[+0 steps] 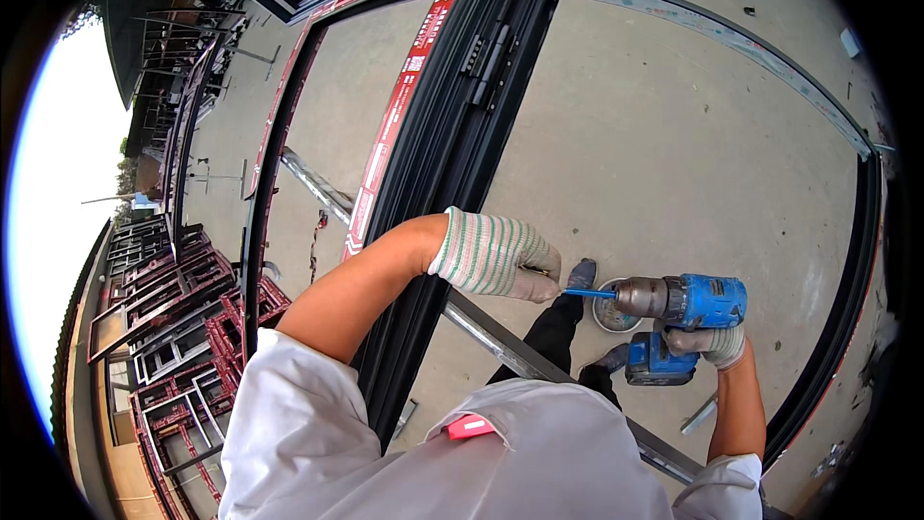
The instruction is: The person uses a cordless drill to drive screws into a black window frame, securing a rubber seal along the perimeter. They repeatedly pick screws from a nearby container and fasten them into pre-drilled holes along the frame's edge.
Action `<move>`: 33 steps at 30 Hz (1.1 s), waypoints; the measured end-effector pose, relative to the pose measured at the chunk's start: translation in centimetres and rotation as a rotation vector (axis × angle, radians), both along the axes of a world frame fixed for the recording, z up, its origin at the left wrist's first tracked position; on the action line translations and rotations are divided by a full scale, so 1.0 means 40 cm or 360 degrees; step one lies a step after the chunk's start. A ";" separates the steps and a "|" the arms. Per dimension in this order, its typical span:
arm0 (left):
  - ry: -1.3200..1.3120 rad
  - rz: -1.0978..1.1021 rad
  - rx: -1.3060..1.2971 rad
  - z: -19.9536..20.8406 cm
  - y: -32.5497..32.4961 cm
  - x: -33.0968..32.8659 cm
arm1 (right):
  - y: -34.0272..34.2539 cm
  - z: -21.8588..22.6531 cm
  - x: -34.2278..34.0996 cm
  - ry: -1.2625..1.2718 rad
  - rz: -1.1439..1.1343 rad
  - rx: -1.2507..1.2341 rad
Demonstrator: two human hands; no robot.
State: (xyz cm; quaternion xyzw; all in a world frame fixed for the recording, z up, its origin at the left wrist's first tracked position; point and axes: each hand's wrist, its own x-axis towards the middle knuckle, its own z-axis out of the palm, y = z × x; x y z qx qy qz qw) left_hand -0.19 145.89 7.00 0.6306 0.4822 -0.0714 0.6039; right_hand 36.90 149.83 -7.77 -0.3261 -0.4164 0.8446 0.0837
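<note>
My right hand (714, 343), in a knitted work glove, is wrapped round the grip of a blue cordless drill (710, 300). From the drill's chuck a slim blue driver bit (589, 293) points left. My left hand (496, 255), in a striped white and green glove, has its fingers pinched together at the bit's tip; whether a small screw sits there is too small to tell. Both hands are above the opening of a large black metal door or window frame (452, 144), with dark hinges (491, 67) on its upright bar.
Below the drill a round container (616, 325) stands on the concrete floor, beside my shoes. A metal support bar (510, 345) crosses under the frame. Red protective film (409, 77) covers the left frame section. Many stacked frames (183, 327) lean at the far left.
</note>
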 end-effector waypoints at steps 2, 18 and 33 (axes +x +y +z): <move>-0.0043 0.0093 -0.0031 0.007 -0.008 -0.013 | -0.002 0.048 -0.056 0.0156 0.0001 -0.0113; 0.0045 0.0453 0.0147 0.003 -0.073 0.005 | -0.062 -0.013 -0.060 0.0151 -0.0235 0.0099; -0.0440 0.1061 -0.0092 0.010 -0.104 0.010 | -0.066 -0.027 -0.065 0.0361 -0.0181 -0.0151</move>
